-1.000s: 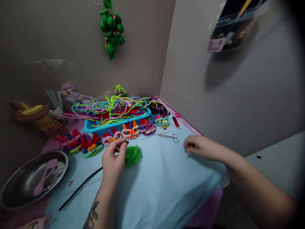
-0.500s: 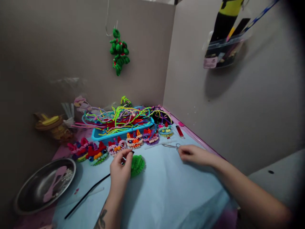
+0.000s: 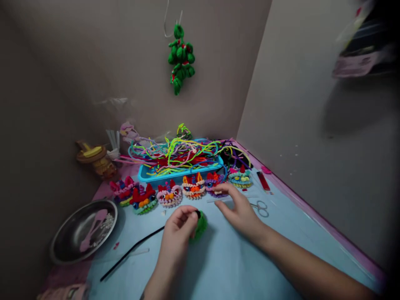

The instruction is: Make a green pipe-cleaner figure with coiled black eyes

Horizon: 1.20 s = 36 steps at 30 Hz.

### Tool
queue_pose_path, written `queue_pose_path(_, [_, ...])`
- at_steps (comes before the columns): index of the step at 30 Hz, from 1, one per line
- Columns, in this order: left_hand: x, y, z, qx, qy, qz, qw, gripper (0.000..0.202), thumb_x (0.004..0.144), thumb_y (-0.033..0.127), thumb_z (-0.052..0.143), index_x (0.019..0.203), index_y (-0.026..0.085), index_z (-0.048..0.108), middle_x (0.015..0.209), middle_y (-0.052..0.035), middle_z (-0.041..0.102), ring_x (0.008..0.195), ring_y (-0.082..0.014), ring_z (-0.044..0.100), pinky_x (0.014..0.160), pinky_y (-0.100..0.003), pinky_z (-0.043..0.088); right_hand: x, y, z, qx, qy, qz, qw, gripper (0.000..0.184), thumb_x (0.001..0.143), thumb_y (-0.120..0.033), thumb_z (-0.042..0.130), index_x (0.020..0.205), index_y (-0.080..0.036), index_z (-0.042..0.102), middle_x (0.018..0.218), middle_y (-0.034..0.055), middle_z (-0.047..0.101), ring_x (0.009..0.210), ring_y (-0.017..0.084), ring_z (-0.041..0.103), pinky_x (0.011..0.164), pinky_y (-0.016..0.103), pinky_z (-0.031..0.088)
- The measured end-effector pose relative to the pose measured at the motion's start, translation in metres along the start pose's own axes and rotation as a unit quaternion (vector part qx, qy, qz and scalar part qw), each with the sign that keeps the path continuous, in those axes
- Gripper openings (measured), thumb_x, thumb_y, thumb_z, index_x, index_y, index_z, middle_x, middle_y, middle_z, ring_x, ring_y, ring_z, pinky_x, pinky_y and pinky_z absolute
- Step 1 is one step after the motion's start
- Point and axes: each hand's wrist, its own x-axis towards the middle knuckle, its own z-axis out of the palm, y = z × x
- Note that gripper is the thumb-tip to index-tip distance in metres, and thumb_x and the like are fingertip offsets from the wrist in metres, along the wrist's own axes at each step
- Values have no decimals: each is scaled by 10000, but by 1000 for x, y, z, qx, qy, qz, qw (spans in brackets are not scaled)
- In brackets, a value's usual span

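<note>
My left hand [image 3: 180, 227] is closed in a pinch on a black pipe cleaner [image 3: 134, 251]. Its curled tip [image 3: 198, 214] pokes out at the fingertips, and the long tail runs down-left over the blue sheet. Just beyond the fingers sits a bright green ribbed pipe-cleaner piece [image 3: 201, 227], partly hidden; whether the hand touches it, I cannot tell. My right hand [image 3: 239, 210] is open over the sheet, thumb and fingers apart and holding nothing. Scissors [image 3: 261, 208] lie behind it on the table, their blades partly covered by the hand.
Several colourful pipe-cleaner lion heads [image 3: 169, 194] stand in a row before a blue tray [image 3: 146, 177] heaped with pipe cleaners. A metal bowl [image 3: 59, 246] holding a pink scoop [image 3: 93, 229] is at left. A green decoration [image 3: 181, 54] hangs on the wall.
My right hand has come away from the scissors and moved left toward my left hand, its fingers opening. The scissors stay on the table. The view has turned a little left.
</note>
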Motion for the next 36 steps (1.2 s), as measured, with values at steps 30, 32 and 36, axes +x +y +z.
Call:
queue_pose_path(30, [-9, -9, 21, 24, 41, -29, 998, 218, 608, 283, 740, 756, 163, 632, 603, 23, 591, 576, -95, 510, 558, -199, 409, -31, -17, 11, 26, -1, -141, 990, 239, 796, -66, 601, 969, -231, 600, 796, 43, 625, 757, 179, 587, 683, 349, 496])
queue_pose_path(32, [-10, -9, 21, 23, 50, -29, 998, 225, 609, 285, 737, 768, 165, 631, 612, 22, 594, 577, -97, 512, 556, -201, 412, -33, -17, 11, 19, 5, -151, 988, 275, 787, -57, 606, 994, -238, 600, 790, 42, 630, 743, 181, 585, 673, 353, 499])
queue_pose_path(36, [-10, -10, 19, 25, 38, -29, 999, 252, 633, 287, 732, 827, 166, 628, 627, 15, 614, 597, -102, 530, 579, -204, 424, -31, -18, 9, 27, 4, -160, 987, 275, 789, -65, 600, 1001, -239, 620, 806, 44, 639, 765, 183, 595, 696, 347, 503])
